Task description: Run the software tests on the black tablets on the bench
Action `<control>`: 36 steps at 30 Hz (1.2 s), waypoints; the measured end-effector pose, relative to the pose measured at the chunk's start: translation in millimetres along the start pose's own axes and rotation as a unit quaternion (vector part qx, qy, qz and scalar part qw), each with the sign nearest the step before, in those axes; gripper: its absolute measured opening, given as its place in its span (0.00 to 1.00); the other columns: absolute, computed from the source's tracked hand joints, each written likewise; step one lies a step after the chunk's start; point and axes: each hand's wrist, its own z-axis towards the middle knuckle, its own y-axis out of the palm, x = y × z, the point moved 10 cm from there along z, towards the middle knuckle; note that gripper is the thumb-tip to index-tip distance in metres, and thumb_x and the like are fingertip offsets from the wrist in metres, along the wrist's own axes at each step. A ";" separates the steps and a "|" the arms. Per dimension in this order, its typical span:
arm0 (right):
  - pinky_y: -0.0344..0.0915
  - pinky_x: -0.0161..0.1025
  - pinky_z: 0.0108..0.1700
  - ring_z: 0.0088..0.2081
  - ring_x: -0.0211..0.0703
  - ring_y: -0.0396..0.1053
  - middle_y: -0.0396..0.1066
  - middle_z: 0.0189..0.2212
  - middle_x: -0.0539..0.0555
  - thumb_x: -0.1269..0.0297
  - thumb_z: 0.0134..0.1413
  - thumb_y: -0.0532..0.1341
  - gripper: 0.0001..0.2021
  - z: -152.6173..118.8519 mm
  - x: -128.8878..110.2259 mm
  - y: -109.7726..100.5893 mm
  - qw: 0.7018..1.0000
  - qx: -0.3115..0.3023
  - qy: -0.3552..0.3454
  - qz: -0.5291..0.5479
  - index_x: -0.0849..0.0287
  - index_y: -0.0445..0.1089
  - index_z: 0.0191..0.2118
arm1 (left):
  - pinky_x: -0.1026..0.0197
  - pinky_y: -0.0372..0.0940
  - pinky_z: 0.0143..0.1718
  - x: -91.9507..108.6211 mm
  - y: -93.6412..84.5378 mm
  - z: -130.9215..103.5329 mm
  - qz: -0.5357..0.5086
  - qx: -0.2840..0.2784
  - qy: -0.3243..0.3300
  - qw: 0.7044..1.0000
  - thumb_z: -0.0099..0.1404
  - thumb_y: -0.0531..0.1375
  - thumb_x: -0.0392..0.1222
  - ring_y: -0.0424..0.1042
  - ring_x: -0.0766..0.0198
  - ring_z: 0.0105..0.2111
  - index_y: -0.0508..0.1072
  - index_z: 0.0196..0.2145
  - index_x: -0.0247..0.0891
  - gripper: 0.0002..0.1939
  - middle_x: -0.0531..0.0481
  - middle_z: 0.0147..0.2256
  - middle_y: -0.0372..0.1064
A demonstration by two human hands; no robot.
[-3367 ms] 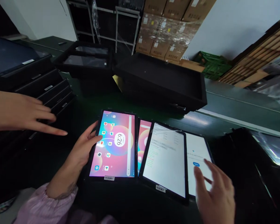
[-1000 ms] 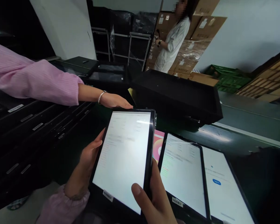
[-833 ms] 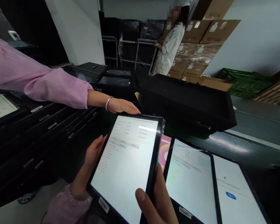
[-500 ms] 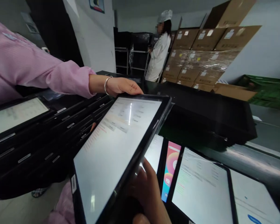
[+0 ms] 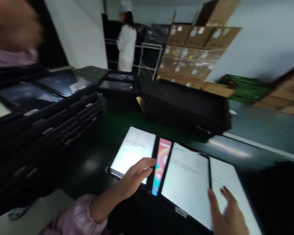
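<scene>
My left hand reaches in from the bottom, its fingers stretched over the right edge of a lit tablet and the colourful screen beside it. It holds nothing, and whether the fingertips touch is unclear. My right hand is at the lower right, fingers apart, over the border between a tablet with a white screen and the rightmost tablet. The devices lie side by side.
Stacked black devices fill the left. Another person's hand is blurred at top left. A black tray stands beyond the tablets. Farther back are a person in white, cartons and green crates.
The tablet held up in front of me is out of my hands. My hands are now over the row of tablets. The other person's hand has moved to the upper left, and the view has shifted right.
</scene>
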 end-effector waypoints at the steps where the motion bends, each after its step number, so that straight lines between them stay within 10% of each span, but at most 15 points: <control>1: 0.48 0.79 0.65 0.68 0.84 0.53 0.56 0.67 0.77 0.28 0.55 0.54 0.51 -1.9 2.2 -4.3 1.000 -0.001 0.008 0.001 0.70 0.56 0.69 | 0.46 0.57 0.67 -5.2 8.4 4.3 0.037 -0.011 -0.013 0.999 0.68 0.61 0.55 0.64 0.47 0.65 0.77 0.55 0.50 0.20 0.45 0.62 0.69; 11: 0.52 0.71 0.66 0.67 0.75 0.57 0.59 0.69 0.64 0.25 0.50 0.54 0.50 -13.7 5.2 6.4 0.994 -0.004 0.067 0.087 0.54 0.57 0.69 | 0.43 0.40 0.72 -24.0 58.3 12.6 0.207 -0.092 -0.082 0.970 0.72 0.47 0.66 0.35 0.50 0.74 0.52 0.73 0.50 0.38 0.53 0.75 0.36; 25: 0.77 0.54 0.47 0.47 0.61 0.77 0.77 0.53 0.56 0.43 0.49 0.69 0.36 -33.3 18.6 4.8 0.913 0.036 0.238 0.331 0.51 0.70 0.63 | 0.46 0.44 0.71 -36.4 38.8 22.6 -0.046 -0.023 -0.103 0.993 0.70 0.58 0.60 0.47 0.48 0.72 0.68 0.63 0.49 0.28 0.48 0.70 0.56; 36: 0.66 0.63 0.61 0.66 0.69 0.59 0.63 0.66 0.54 0.45 0.50 0.67 0.23 -30.5 38.9 -11.9 0.970 0.093 0.014 0.225 0.54 0.77 0.47 | 0.50 0.70 0.52 -20.6 24.8 9.2 -0.077 -0.017 -0.144 0.986 0.69 0.60 0.56 0.71 0.43 0.58 0.78 0.56 0.44 0.23 0.41 0.57 0.74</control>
